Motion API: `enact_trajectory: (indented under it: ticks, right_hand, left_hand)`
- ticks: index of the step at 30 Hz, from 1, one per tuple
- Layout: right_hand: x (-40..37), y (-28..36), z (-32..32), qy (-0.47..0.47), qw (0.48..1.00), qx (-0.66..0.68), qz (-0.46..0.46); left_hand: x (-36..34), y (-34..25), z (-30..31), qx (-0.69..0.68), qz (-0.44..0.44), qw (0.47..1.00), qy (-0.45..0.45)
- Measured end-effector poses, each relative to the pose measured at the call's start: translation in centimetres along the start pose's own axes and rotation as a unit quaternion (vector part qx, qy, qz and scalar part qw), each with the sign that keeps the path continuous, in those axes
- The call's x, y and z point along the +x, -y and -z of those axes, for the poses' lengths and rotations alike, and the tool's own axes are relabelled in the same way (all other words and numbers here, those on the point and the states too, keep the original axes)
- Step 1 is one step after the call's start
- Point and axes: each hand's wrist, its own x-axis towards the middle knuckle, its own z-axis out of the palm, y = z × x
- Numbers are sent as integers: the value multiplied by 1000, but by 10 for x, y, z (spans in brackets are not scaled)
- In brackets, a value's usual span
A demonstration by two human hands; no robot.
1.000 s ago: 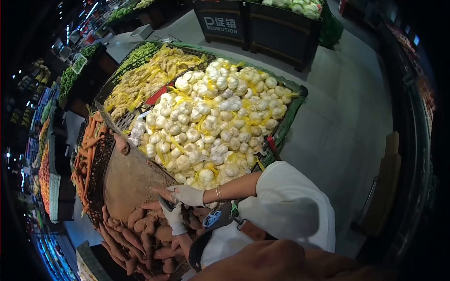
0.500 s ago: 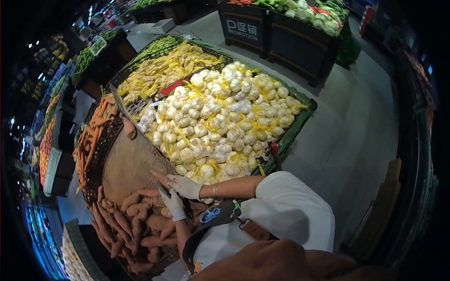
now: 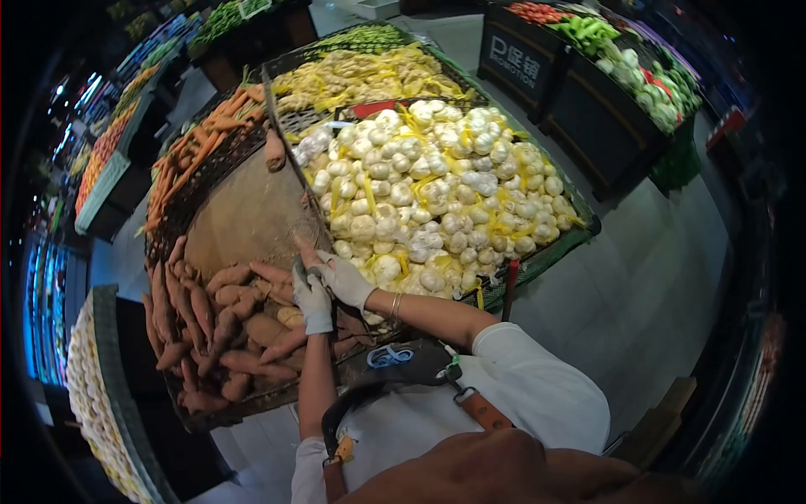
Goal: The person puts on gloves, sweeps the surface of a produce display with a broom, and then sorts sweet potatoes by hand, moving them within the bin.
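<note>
Both my hands wear white gloves and meet over a crate of sweet potatoes (image 3: 227, 323). My left hand (image 3: 313, 300) is closed around a small dark object (image 3: 298, 273); what it is I cannot tell. My right hand (image 3: 344, 279), with a bracelet at the wrist, lies right beside the left hand. Its fingers are stretched out toward the edge of a brown burlap sheet (image 3: 243, 223) that covers the upper part of the crate. Sweet potatoes lie directly under both hands.
A big heap of garlic bulbs (image 3: 437, 185) fills the bin to the right. Ginger (image 3: 361, 76) lies behind it and carrots (image 3: 197, 147) at the left. A dark promotion stand with green vegetables (image 3: 604, 92) is across the grey floor aisle (image 3: 638, 286). A lanyard hangs at my chest.
The view has swung left and down, so the bins sit further right and higher. Both hands stay together over the sweet potatoes and have edged up toward the burlap.
</note>
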Motion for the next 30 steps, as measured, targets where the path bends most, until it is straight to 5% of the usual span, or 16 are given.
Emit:
enact_trajectory:
  ticks: [2, 11, 14, 19, 23, 30]
  right_hand:
    - [-2, -4, -4, -54, 995, -30, 74]
    - [-1, 4, 0, 4, 999, -39, -21]
    - [1, -9, -1, -4, 999, -49, 16]
    - [-1, -26, 0, 6, 999, 33, -12]
    - [-1, -13, 4, 10, 1000, 20, -21]
    - [-1, -11, 5, 21, 999, 34, -17]
  left_hand:
    - [2, 7, -4, 7, 1, 1000, -14]
    - [1, -5, 4, 45, 20, 997, -54]
    - [4, -8, 12, 21, 43, 999, -17]
    - [16, -7, 48, -240, 103, 936, 237]
    - [14, -28, 55, -192, 101, 936, 276]
    - [5, -16, 49, -272, 110, 930, 220]
